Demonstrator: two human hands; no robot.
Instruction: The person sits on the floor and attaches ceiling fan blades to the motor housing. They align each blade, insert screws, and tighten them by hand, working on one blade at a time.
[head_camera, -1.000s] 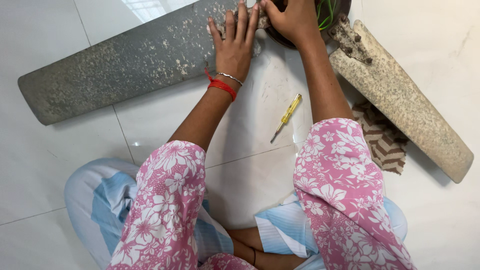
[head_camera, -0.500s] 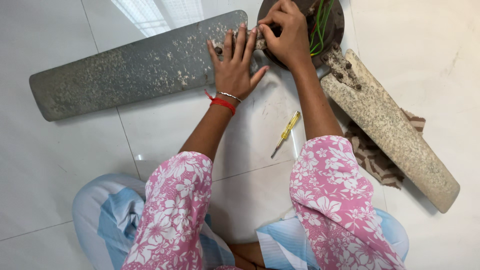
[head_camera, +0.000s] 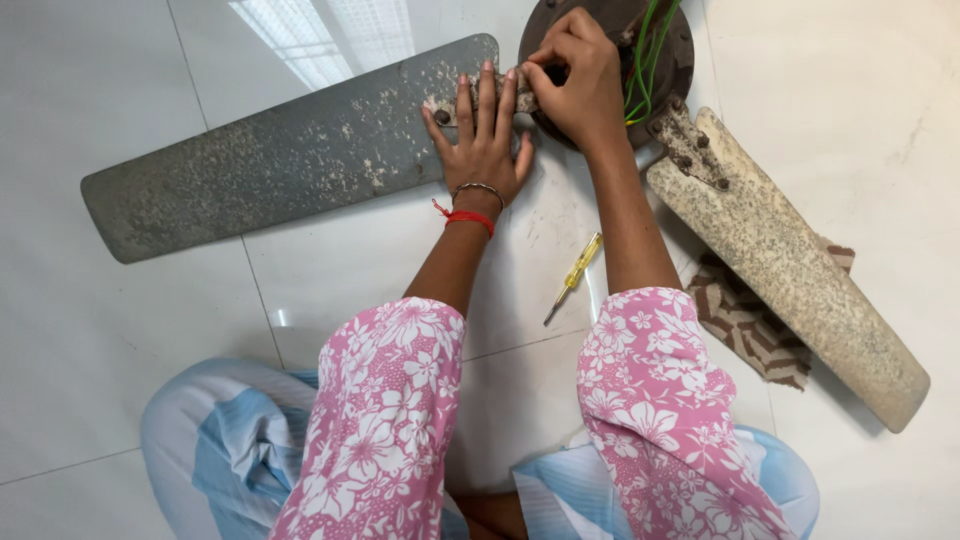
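A dusty ceiling fan lies on the white floor. Its grey blade (head_camera: 270, 160) stretches to the left and a cream blade (head_camera: 790, 260) runs to the lower right from the dark round motor hub (head_camera: 670, 50). My left hand (head_camera: 485, 140) lies flat, fingers spread, on the blade's rusty bracket next to the hub. My right hand (head_camera: 575, 75) is curled with fingertips pinched at the joint between bracket and hub; whatever it grips is hidden. Green and yellow wires (head_camera: 645, 50) come out of the hub.
A yellow-handled screwdriver (head_camera: 572, 277) lies on the tiles between my forearms. A brown-and-white patterned cloth (head_camera: 745, 325) sits partly under the cream blade. My knees in blue-striped fabric are at the bottom of the view.
The view has shifted so the fan sits lower in frame. My left hand slid slightly onto the bracket; my right hand stays pinched at the hub joint.
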